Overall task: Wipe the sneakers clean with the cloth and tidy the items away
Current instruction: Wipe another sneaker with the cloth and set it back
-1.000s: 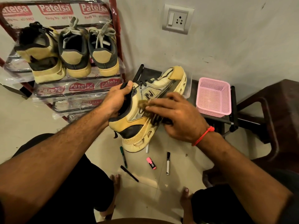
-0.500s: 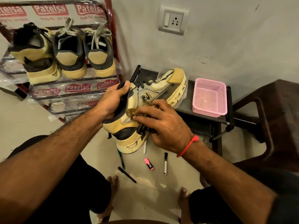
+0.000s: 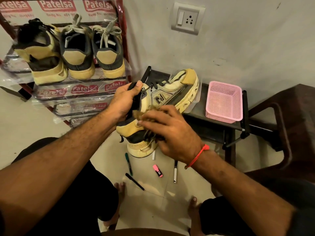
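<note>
"Patelsa" is printed in red across the shoe rack's (image 3: 81, 90) plastic wrap at 10 o'clock. The held sneaker (image 3: 172, 97) bears an "N" logo with "FASHION" above it. The left hand (image 3: 123, 102) grips its collar from 9 o'clock; the right hand (image 3: 170, 133), at 5 o'clock of the logo, presses a blurred brown cloth (image 3: 138, 114) against the heel side.

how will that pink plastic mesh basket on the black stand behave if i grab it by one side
The pink plastic mesh basket probably lifts easily: its walls are thin perforated plastic and nothing shows inside. A one-sided grip may flex the rim a little. It sits near the edge of the black stand, so a push could likely slide it off rather than tip it, given its low, wide shape.
</note>
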Available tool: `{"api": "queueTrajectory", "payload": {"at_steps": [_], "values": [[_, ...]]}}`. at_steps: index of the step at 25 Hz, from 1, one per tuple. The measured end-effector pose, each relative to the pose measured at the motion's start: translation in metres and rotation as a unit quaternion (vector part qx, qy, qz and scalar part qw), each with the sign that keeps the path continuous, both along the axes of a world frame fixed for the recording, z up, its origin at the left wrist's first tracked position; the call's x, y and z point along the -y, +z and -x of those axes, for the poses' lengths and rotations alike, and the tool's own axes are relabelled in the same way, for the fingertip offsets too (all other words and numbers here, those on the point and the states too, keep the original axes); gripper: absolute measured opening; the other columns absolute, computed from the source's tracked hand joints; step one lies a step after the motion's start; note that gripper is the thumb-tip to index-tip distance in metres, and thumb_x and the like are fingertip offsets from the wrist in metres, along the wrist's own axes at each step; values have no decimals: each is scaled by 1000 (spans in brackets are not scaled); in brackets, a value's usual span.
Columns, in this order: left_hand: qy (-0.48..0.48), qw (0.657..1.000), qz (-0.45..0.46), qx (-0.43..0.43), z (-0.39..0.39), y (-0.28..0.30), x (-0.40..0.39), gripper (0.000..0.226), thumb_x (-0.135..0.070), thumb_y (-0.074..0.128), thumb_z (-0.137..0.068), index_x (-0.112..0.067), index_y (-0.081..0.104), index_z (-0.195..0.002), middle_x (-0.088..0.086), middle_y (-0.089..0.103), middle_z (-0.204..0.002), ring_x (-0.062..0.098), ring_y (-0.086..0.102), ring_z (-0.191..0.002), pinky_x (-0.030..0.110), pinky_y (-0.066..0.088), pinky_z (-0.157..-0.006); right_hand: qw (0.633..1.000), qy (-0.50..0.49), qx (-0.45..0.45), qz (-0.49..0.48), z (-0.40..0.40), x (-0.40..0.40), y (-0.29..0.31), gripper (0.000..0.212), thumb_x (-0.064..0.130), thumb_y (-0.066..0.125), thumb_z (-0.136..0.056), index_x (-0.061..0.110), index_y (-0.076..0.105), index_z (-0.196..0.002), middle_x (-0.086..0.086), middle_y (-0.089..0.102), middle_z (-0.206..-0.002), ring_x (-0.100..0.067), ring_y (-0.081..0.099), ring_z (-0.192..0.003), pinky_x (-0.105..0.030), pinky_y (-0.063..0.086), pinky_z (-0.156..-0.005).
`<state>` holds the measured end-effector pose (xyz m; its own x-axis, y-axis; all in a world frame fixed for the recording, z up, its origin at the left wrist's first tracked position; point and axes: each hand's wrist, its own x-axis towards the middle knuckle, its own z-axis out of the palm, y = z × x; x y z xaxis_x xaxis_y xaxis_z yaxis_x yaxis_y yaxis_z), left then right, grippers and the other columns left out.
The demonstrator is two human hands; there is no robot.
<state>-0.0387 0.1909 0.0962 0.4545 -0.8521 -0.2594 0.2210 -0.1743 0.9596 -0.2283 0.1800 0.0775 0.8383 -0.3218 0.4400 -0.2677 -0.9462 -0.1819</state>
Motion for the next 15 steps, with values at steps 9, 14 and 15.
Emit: {"api": "queueTrajectory", "payload": {"at_steps": [9, 14, 15], "values": [[-38, 995, -32, 87, 12, -3, -6, 24, -34, 57, -102, -23, 70, -85, -13, 71, -69, 2, 66, -68, 25, 49, -74, 985, -169, 42, -9, 21, 55, 15, 54, 2, 60, -74, 15, 66, -126, -3, 61, -131, -35, 47, -111, -46, 47, -88], [-61, 995, -3, 73, 6, -2, -6, 19, -30, 57, -102, -23, 71, -91, -9, 73, -77, 10, 67, -78, 35, 51, -85, 997, -14, -23, 71, 11, 25, 9, 42, 22, 53, -84, 16, 67, -123, -6, 61, -130, -36, 49, -112, -45, 46, -87], [-64, 995, -1, 73, 6, -2, -6, 19, -31, 57, -102, -24, 71, -91, -10, 73, -78, 9, 67, -79, 34, 50, -87, 996, -63, 4, 68, 18, 45, 12, 43, 19, 53, -83, 15, 68, -123, -5, 62, -130, -37, 49, -109, -45, 47, -86]]}}
